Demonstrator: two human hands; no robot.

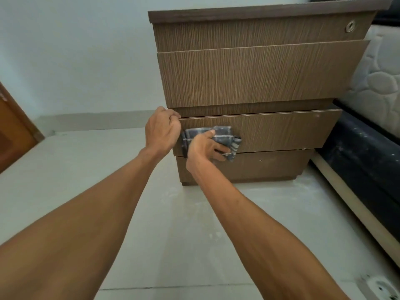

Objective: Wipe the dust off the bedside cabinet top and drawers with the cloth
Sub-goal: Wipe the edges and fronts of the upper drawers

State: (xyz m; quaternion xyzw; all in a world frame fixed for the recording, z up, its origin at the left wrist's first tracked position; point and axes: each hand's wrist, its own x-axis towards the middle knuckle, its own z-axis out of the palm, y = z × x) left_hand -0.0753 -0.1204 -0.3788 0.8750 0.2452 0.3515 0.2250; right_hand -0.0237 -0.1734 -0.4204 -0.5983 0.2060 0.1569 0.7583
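The brown wood-grain bedside cabinet (259,79) stands in front of me, its dark top edge high in the view. The third drawer (287,131) is pulled slightly out. My left hand (162,131) grips the top left corner of that drawer front. My right hand (205,146) presses a grey checked cloth (223,133) flat against the left part of the same drawer front. A round metal lock (350,26) sits at the right of the top drawer. The bottom drawer (259,165) lies below the hands.
A white quilted mattress (376,83) on a dark bed base (363,156) stands right of the cabinet. A brown wooden door (13,131) is at the far left. Pale floor tiles (173,224) spread below. A white power strip (381,289) lies at the bottom right.
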